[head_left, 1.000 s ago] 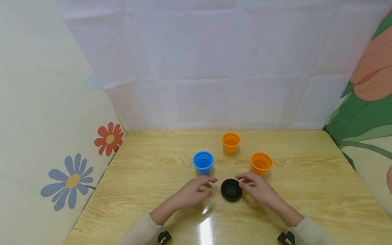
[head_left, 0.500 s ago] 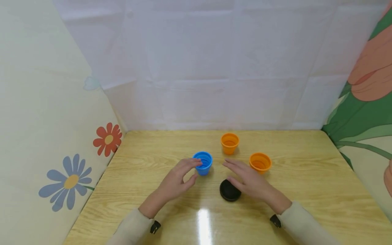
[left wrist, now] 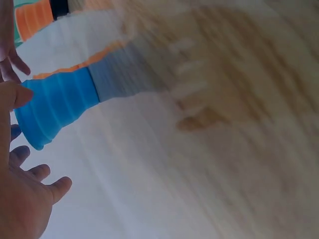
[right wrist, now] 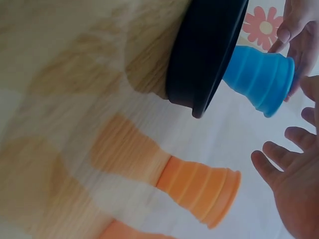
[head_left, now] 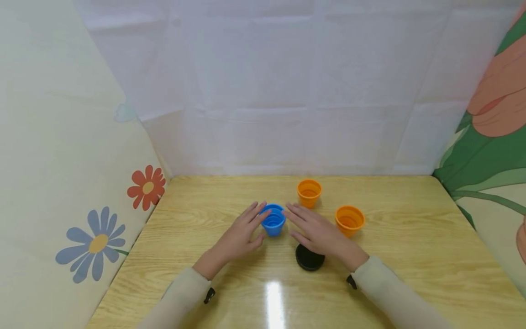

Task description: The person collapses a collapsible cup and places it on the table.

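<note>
A blue ribbed cup stands upright between my two hands in the head view, its wide mouth up. My left hand is on its left side, fingers straight and spread, fingertips right at the rim. From the right, my right hand reaches in with extended fingers, tips close to the same rim. Neither hand curls round the cup. Under my right wrist lies a black round shallow dish, partly covered by that hand. The right wrist view shows the dish large in front of the blue cup.
One orange ribbed cup stands behind the blue one. A second orange cup is just right of my right hand. The wooden table meets a white cloth backdrop, with flower-printed panels at the sides.
Both hands have moved forward to the blue cup, the right one leftward from the black dish. Their fingers have straightened. Cups and dish stay in place.
</note>
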{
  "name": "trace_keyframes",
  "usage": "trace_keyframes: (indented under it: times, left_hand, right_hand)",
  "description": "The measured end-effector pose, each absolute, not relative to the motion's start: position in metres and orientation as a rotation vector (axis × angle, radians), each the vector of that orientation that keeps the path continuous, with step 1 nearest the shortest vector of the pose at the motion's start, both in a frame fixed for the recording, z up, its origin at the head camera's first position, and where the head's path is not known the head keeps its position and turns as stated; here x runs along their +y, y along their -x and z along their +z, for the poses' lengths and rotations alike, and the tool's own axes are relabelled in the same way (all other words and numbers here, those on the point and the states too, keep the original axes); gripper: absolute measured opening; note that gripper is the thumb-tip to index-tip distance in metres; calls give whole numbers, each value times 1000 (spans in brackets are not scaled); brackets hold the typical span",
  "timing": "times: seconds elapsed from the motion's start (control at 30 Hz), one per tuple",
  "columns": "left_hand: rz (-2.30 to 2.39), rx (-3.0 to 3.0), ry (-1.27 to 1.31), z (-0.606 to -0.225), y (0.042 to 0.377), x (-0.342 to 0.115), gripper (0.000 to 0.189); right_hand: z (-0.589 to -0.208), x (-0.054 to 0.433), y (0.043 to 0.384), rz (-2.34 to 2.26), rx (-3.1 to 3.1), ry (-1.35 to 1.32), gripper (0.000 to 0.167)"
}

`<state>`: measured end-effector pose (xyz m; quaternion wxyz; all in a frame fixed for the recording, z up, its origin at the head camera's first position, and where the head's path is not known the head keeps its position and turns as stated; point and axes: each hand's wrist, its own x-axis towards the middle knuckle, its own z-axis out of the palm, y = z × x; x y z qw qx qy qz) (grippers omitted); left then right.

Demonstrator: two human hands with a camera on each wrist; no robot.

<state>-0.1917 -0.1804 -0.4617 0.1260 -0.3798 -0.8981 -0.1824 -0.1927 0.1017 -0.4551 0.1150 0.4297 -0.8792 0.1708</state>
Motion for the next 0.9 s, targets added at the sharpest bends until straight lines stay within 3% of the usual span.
trace_keyframes:
  times: [0.3, 0.53, 0.9]
  left_hand:
    - [-501, -2746, 1067, -466, 198, -177, 70]
    - [-580, -2757, 1029, -466, 200, -174, 59]
    - [-962, -2763, 953, -456, 201, -168, 45]
  right_hand:
    - [-459, 86, 204, 446, -2667, -1349, 61]
    - [-464, 82, 208, 411, -2646, -1399, 59]
    - [-454, 80, 211, 793, -2603, -1271, 48]
